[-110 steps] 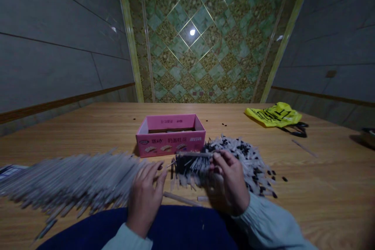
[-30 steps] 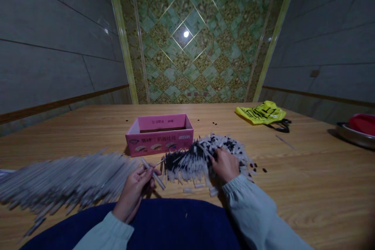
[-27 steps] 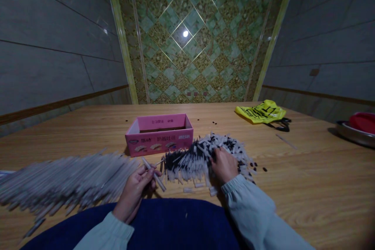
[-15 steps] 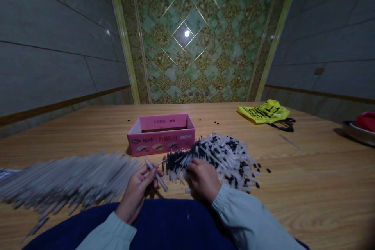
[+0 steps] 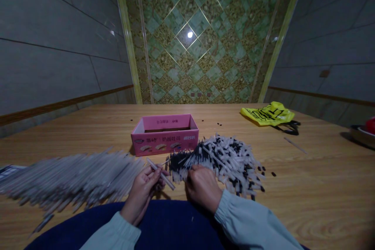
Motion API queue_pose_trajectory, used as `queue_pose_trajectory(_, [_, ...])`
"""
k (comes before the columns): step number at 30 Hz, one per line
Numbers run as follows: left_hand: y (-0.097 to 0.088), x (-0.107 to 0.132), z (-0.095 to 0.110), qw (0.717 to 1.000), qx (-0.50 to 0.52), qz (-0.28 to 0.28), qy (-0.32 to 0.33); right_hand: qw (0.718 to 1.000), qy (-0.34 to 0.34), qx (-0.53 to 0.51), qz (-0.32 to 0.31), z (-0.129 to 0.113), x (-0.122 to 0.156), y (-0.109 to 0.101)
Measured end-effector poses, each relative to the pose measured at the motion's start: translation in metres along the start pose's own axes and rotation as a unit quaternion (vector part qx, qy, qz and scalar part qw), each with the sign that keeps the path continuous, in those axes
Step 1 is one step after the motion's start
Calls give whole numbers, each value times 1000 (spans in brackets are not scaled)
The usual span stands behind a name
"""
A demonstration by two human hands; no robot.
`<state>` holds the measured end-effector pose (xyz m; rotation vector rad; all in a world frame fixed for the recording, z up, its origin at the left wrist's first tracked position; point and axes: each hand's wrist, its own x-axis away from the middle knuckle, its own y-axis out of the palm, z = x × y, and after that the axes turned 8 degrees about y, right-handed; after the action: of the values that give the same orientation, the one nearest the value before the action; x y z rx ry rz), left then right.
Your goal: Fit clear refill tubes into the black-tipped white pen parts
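Note:
My left hand (image 5: 146,185) is closed around a slim grey tube that looks like a pen barrel (image 5: 161,175), slanting down to the right. A thin pale stick (image 5: 165,162) pokes out beyond its fingertips. My right hand (image 5: 203,187) has its fingers curled in at the near edge of a heap of small white and black pieces (image 5: 234,158); whatever they pinch is hidden. Thin dark-tipped sticks (image 5: 178,161) lie in the heap's left part. Beside my left hand, many similar grey tubes (image 5: 79,177) are spread in a wide pile.
An open pink box (image 5: 165,142) stands behind the hands. Farther right lie a yellow plastic bag (image 5: 269,114) with black print, a black strap-like thing (image 5: 288,128) and a single loose tube (image 5: 295,145). A red item (image 5: 370,125) in a dish sits at the right edge.
My right hand has drawn back slightly towards me from the heap, fingers still curled. The left hand keeps its hold on the tube. The whole view has shifted slightly.

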<state>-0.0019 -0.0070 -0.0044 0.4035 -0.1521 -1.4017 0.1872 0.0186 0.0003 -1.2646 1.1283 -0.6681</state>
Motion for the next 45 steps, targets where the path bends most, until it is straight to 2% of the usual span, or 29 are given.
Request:
queue_pose_trajectory(7, [1, 0, 1, 1000, -3, -7, -10, 1000, 6, 11, 5, -3, 2, 2])
queue_pose_trajectory(12, [0, 1, 2, 1000, -9, -9, -19, 999, 41, -9, 22, 0, 4, -7])
queue_pose_trajectory(17, [-6, -4, -1, 997, 52, 48, -17, 998, 51, -39, 16, 11, 5, -15])
queue_pose_trajectory(19, [-9, -7, -3, 992, 94, 78, -14, 996, 43, -75, 34, 15, 5, -18])
queue_pose_trajectory(21, [-11, -10, -3, 985, 135, 104, -20, 986, 34, -141, 83, 17, 6, -21])
queue_pose_trajectory(24, [-13, -12, -2, 972, 191, 134, -28, 953, 3, -253, 165, 15, 9, -26])
queue_pose_trajectory(26, [-13, -12, -1, 967, 211, 142, -27, 935, -22, -297, 193, 12, 13, -28])
queue_pose_trajectory(29, [-13, -12, 1, 963, 227, 145, -33, 924, -44, -319, 206, 9, 17, -29])
queue_pose_trajectory(38, [-15, -12, 2, 948, 273, 155, -43, 909, -53, -331, 248, 15, 13, -22])
queue_pose_trajectory(45, [-11, -12, 0, 962, 229, 149, -25, 908, -71, -333, 241, 15, 11, -21])
